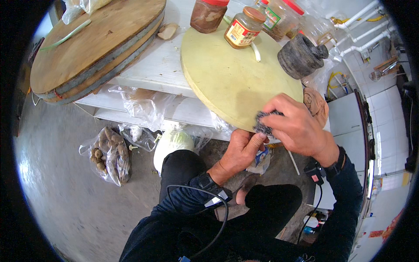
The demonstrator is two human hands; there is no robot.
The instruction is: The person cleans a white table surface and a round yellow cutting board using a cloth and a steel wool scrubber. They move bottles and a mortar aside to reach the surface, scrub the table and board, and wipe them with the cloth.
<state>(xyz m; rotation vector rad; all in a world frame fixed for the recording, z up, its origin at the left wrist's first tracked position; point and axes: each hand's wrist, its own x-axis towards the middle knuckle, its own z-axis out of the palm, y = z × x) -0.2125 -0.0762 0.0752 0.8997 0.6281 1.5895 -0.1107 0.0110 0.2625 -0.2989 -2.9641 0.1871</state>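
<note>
My right hand [294, 126] is closed on a dark grey, fuzzy scouring pad [264, 122] that looks like steel wool. The pad is at the near rim of a round, pale yellow cutting board [222, 75]. Just below that rim, my left hand [240, 149] has curled fingers and its thumb tip against the pad's lower end. Whether the left fingers pinch the pad or the board's rim is hidden. On the board's far part stand a lidded glass jar [244, 28] with a label and a red-lidded jar of brown contents [208, 16]. A white scallion stalk [255, 52] lies beside the labelled jar.
A dark stone mortar [301, 57] stands by the board's right edge, near a brown cloth [316, 104]. At left is a large, metal-banded round wooden board [101, 46]. Below the white table [154, 68] sit bagged brown tubers [113, 154] and a pale cabbage [173, 142], near my knee.
</note>
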